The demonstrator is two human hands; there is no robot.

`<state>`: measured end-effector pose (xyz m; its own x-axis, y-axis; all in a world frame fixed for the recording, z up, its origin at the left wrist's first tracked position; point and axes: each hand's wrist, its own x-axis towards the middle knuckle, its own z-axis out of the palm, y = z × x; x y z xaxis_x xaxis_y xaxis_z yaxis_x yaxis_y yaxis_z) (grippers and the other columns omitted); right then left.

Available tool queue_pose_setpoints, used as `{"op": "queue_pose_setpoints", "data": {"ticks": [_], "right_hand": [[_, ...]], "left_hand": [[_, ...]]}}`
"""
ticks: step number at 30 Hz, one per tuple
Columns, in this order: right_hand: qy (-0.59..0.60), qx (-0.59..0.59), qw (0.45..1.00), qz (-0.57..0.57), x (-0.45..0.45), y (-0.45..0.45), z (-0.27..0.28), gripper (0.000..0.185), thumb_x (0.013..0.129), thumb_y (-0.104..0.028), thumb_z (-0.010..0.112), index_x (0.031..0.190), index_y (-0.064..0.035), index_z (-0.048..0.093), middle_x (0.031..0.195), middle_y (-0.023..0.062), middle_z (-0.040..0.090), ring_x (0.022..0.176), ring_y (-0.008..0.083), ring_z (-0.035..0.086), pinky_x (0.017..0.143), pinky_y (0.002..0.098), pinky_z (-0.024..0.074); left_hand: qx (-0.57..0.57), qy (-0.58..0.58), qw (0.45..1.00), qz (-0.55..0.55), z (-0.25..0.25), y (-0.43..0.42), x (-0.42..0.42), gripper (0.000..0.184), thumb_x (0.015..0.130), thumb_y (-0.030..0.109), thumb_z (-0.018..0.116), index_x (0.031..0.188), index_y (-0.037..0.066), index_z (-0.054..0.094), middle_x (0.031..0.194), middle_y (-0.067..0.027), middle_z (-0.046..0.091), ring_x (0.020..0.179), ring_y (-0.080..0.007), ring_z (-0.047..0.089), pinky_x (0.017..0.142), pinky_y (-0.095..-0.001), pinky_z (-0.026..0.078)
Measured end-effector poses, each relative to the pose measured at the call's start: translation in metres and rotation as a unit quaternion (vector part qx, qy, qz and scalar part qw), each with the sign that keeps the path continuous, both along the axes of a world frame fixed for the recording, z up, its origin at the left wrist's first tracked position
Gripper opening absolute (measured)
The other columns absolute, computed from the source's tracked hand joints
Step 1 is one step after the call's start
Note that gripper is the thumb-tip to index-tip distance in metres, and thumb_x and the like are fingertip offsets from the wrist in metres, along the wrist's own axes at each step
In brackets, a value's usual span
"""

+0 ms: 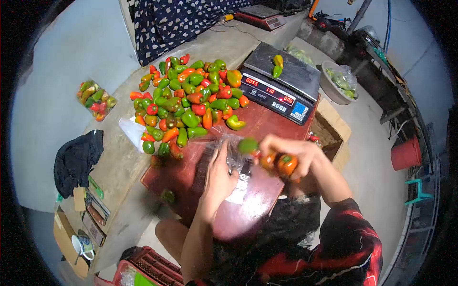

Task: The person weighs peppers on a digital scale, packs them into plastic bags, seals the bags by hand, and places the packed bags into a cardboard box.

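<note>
My left hand (220,174) is at a clear plastic bag (229,147) over the red table (253,205), its fingers pressed against the plastic. Several peppers, orange and green (287,165), are gripped in my right hand (298,150), just right of the bag; the green one at the front is blurred. A large pile of green, red and orange peppers (191,97) covers the upper left of the table. On the digital scale (286,71) behind my right hand lie two small peppers (277,66), and its red display is lit.
A filled bag of peppers (97,99) lies at the left. Beyond the scale are a white basin (334,93) with bagged vegetables and a cardboard box (329,126). A red crate (152,267) stands low at the left, and a dark cloth (76,162) above it.
</note>
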<state>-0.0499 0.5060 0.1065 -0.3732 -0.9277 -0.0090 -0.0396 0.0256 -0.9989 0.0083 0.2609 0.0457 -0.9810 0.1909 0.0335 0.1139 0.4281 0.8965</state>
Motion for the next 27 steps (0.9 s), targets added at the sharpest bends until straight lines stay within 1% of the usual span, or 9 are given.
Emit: {"op": "queue_pose_setpoints", "data": {"ticks": [4, 8, 13, 15, 19, 22, 23, 25, 27], "right_hand": [[-0.145, 0.128, 0.981, -0.004, 0.022, -0.038, -0.006, 0.073, 0.060, -0.002, 0.067, 0.123, -0.0101, 0.031, 0.091, 0.0108, 0.050, 0.060, 0.0176, 0.058, 0.046, 0.0249, 0.0490], [-0.212, 0.081, 0.971, -0.078, 0.020, -0.037, -0.031, 0.072, 0.070, -0.007, 0.066, 0.133, -0.0118, 0.031, 0.099, 0.0132, 0.054, 0.071, 0.0202, 0.062, 0.057, 0.0321, 0.0559], [-0.385, -0.023, 0.878, -0.284, 0.028, -0.078, -0.038, 0.053, 0.084, -0.021, 0.068, 0.131, -0.0105, 0.045, 0.114, 0.0072, 0.056, 0.102, 0.0189, 0.058, 0.077, 0.0393, 0.0555], [-0.392, -0.006, 0.871, -0.296, 0.024, -0.084, -0.037, 0.051, 0.089, -0.019, 0.065, 0.135, -0.0105, 0.046, 0.119, 0.0068, 0.055, 0.102, 0.0188, 0.058, 0.078, 0.0372, 0.0554], [-0.226, 0.028, 0.912, -0.340, 0.021, -0.094, -0.018, 0.059, 0.092, -0.011, 0.059, 0.147, -0.0109, 0.038, 0.119, 0.0066, 0.057, 0.097, 0.0185, 0.059, 0.075, 0.0331, 0.0542], [0.025, 0.139, 0.962, -0.235, 0.011, -0.083, 0.009, 0.059, 0.090, -0.004, 0.053, 0.147, -0.0039, 0.039, 0.093, 0.0014, 0.064, 0.078, 0.0101, 0.059, 0.075, 0.0273, 0.0525], [0.102, 0.112, 0.962, -0.227, 0.007, -0.075, 0.019, 0.052, 0.086, -0.001, 0.056, 0.138, -0.0018, 0.051, 0.094, 0.0037, 0.066, 0.081, 0.0093, 0.060, 0.075, 0.0278, 0.0531], [-0.005, 0.109, 0.955, -0.277, -0.027, -0.052, 0.027, 0.040, 0.085, -0.001, 0.058, 0.125, -0.0007, 0.061, 0.099, 0.0075, 0.069, 0.088, 0.0111, 0.065, 0.075, 0.0272, 0.0540], [0.150, 0.194, 0.877, -0.414, -0.079, -0.033, 0.020, 0.033, 0.082, -0.012, 0.065, 0.112, 0.0006, 0.066, 0.094, 0.0137, 0.071, 0.093, 0.0227, 0.068, 0.086, 0.0381, 0.0544]], "left_hand": [[0.036, -0.026, 0.999, -0.024, 0.022, 0.006, 0.018, 0.084, 0.075, -0.006, 0.061, 0.150, -0.002, 0.023, 0.143, -0.0316, 0.040, 0.121, -0.0436, 0.054, 0.093, -0.0441, 0.052], [-0.077, 0.157, 0.984, -0.031, -0.009, 0.015, 0.035, 0.092, 0.075, -0.006, 0.063, 0.153, 0.001, 0.014, 0.150, -0.0310, 0.030, 0.116, -0.0499, 0.054, 0.095, -0.0491, 0.050], [-0.063, 0.057, 0.996, -0.004, 0.003, 0.022, 0.040, 0.092, 0.074, -0.007, 0.061, 0.152, -0.003, 0.011, 0.149, -0.0310, 0.032, 0.127, -0.0468, 0.046, 0.103, -0.0464, 0.045], [-0.054, 0.176, 0.981, 0.062, -0.004, 0.016, 0.031, 0.092, 0.075, -0.008, 0.059, 0.152, -0.001, 0.010, 0.149, -0.0314, 0.031, 0.124, -0.0471, 0.049, 0.103, -0.0469, 0.046], [-0.007, 0.156, 0.983, 0.098, -0.005, 0.013, 0.022, 0.088, 0.075, -0.010, 0.060, 0.151, -0.003, 0.018, 0.124, -0.0297, 0.058, 0.108, -0.0442, 0.061, 0.091, -0.0420, 0.052], [0.008, 0.147, 0.982, 0.115, 0.001, 0.007, 0.019, 0.088, 0.074, -0.011, 0.061, 0.151, -0.003, 0.020, 0.112, -0.0270, 0.065, 0.089, -0.0350, 0.070, 0.078, -0.0391, 0.056], [0.006, 0.145, 0.983, 0.115, 0.002, 0.005, 0.018, 0.088, 0.074, -0.011, 0.061, 0.151, -0.003, 0.020, 0.112, -0.0270, 0.065, 0.089, -0.0350, 0.070, 0.078, -0.0391, 0.056], [0.053, 0.133, 0.984, 0.108, -0.001, 0.001, 0.014, 0.087, 0.074, -0.014, 0.059, 0.152, -0.003, 0.020, 0.110, -0.0236, 0.066, 0.078, -0.0254, 0.070, 0.066, -0.0350, 0.056], [0.092, 0.107, 0.985, 0.099, -0.008, -0.004, 0.010, 0.087, 0.075, -0.016, 0.056, 0.152, -0.003, 0.018, 0.112, -0.0210, 0.065, 0.070, -0.0181, 0.069, 0.055, -0.0312, 0.056]]}}
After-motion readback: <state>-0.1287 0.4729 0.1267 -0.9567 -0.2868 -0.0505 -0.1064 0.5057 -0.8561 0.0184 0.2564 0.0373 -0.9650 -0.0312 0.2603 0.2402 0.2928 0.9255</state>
